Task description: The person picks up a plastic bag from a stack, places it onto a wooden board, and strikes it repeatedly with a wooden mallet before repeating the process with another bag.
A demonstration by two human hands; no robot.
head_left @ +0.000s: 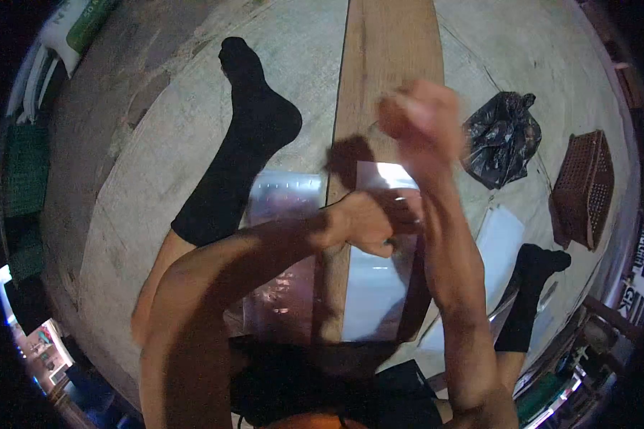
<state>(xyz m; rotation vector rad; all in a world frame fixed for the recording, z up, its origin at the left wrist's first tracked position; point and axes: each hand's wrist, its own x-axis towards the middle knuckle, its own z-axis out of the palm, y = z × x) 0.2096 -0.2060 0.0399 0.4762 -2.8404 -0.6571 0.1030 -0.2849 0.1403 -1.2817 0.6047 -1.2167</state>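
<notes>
My left hand (368,223) is over the wooden board (393,43), its fingers curled inward. Whatever lies inside those fingers, if anything, is hidden. Beneath it a shiny clear plastic sheet (372,307) lies along the board, with glare at its far end. Farther up the board my right hand (423,118) is raised and smeared by motion, so its fingers cannot be made out. To the left of the board lie more clear plastic pieces (283,293), partly under my left forearm.
A crumpled black plastic bag (503,139) sits right of the board, near a brown perforated basket (587,189). A whitish plastic sheet (503,239) lies on the pale floor sheet (143,171). My legs in black socks (225,171) stretch out on both sides.
</notes>
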